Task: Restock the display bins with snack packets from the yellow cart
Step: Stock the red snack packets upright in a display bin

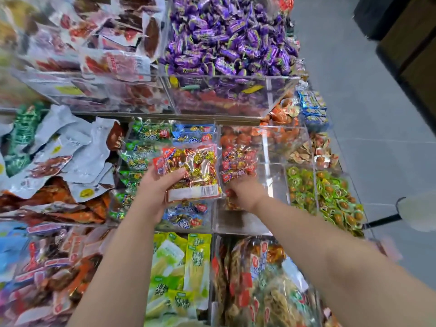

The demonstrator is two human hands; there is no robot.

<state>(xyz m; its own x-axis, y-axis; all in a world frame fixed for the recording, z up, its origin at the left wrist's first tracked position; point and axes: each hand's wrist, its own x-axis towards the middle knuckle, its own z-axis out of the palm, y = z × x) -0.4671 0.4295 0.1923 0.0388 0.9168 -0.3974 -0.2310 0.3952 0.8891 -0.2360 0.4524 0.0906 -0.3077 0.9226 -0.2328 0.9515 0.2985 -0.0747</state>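
Gripping a red-and-gold snack packet (191, 169) in the left hand (157, 188), thumb on its face; clutching red packets (238, 161) in the right hand (244, 193), fingers curled, inside a clear bin (236, 221).

left hand (153, 187) holds packet (191, 171) over middle-row bin (188, 228); right hand (243, 193) grips packet stack (238, 164) inside adjacent bin (238, 223) to its right. candy bin (224, 97) on tier behind.

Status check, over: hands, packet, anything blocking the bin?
Left hand grips red packet above blue packets. Right hand down in clear bin at stacked red packets, grip hidden. Nothing blocking the bin.
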